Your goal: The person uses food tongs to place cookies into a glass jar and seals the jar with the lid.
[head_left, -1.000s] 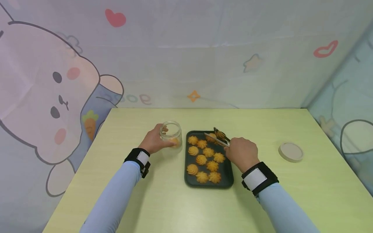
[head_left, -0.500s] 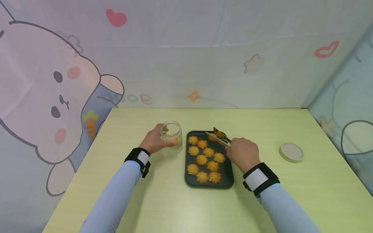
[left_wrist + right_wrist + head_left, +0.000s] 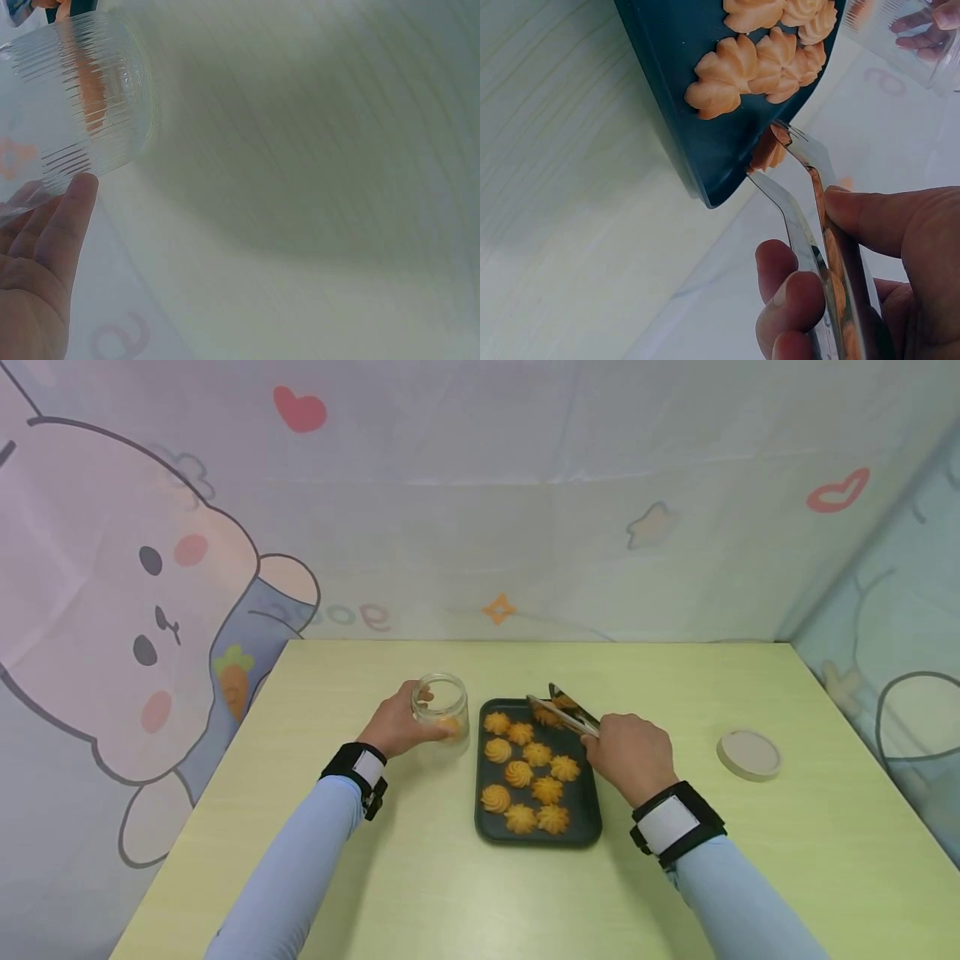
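My left hand (image 3: 396, 723) grips a clear glass jar (image 3: 459, 714), thumb in front and fingers around the far side. An orange-gold cookie (image 3: 450, 724) shows low inside the jar, whose ribbed wall fills the upper left of the left wrist view. With my right hand (image 3: 630, 756) I hold metal tongs (image 3: 582, 725) over the far right corner of a dark baking tray (image 3: 587, 827). In the right wrist view, a piped cookie (image 3: 768, 150) sits between the tong tips at the tray's edge. Several more swirled cookies (image 3: 518, 772) lie on the tray.
A round, pale lid (image 3: 749, 754) lies on the light yellow-green table (image 3: 420, 893), right of the tray. A printed cloth (image 3: 480, 502) with cartoon figures hangs behind the table's far edge.
The right hand has drifted slightly to the right, and the tongs have risen a little at the tray's far right corner. The left hand and jar stay in place.
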`<state>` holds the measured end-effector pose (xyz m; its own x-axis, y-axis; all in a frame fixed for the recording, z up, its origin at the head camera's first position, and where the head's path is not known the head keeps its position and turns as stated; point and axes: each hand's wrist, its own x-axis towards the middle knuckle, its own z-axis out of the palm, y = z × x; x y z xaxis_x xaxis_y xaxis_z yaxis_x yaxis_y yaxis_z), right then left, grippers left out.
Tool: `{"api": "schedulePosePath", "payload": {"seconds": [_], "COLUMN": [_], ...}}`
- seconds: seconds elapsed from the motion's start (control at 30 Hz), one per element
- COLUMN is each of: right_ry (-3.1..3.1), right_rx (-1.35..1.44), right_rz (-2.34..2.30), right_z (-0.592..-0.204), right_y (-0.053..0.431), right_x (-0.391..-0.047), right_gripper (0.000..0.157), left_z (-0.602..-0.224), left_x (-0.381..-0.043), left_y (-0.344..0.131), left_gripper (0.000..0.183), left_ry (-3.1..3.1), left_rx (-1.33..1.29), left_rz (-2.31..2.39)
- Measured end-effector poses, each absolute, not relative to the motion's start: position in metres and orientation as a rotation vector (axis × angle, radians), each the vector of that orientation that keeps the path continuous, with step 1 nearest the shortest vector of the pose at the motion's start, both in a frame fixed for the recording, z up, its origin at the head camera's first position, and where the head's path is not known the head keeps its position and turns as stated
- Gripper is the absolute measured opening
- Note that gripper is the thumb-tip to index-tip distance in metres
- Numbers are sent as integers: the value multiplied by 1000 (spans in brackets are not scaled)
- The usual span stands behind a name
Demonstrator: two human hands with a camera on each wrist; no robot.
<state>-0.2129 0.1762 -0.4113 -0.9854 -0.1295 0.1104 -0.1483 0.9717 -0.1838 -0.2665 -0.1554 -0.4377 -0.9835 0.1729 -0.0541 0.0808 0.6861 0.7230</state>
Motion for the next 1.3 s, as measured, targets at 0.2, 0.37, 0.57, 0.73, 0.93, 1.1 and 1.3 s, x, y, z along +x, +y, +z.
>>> {"api": "schedulePosePath", "payload": {"seconds": [0.2, 0.37, 0.57, 0.73, 0.93, 1.1, 1.3], "right_ry": [-2988, -2983, -2969, -2951, -2877, -2806, -2778], "right_rx": [224, 221, 215, 224, 279, 345, 409], "right_rz": [327, 338, 357, 370, 356, 356, 341], "right_z": [-408, -409, -405, -399, -384, -362, -345], "right_y": [176, 177, 177, 177, 172, 158, 134], "right_x": [-211, -210, -211, -213, -211, -205, -200], "right_gripper": [39, 38, 37, 36, 33, 31, 28], "left_z": [-438, -439, -441, -441, -438, -438, -442], "left_x": [-267, -267, -267, -267, -266, -266, -270], "left_y": [-156, -156, -156, -156, -156, -157, -159], "left_gripper": [90, 91, 90, 89, 89, 89, 87], "left_ry": [2776, 2771, 2780, 2777, 2779, 2788, 2794], "left_rx": [214, 232, 236, 230, 225, 226, 230], "left_rz": [1181, 1191, 1188, 1197, 1182, 1164, 1170]}}
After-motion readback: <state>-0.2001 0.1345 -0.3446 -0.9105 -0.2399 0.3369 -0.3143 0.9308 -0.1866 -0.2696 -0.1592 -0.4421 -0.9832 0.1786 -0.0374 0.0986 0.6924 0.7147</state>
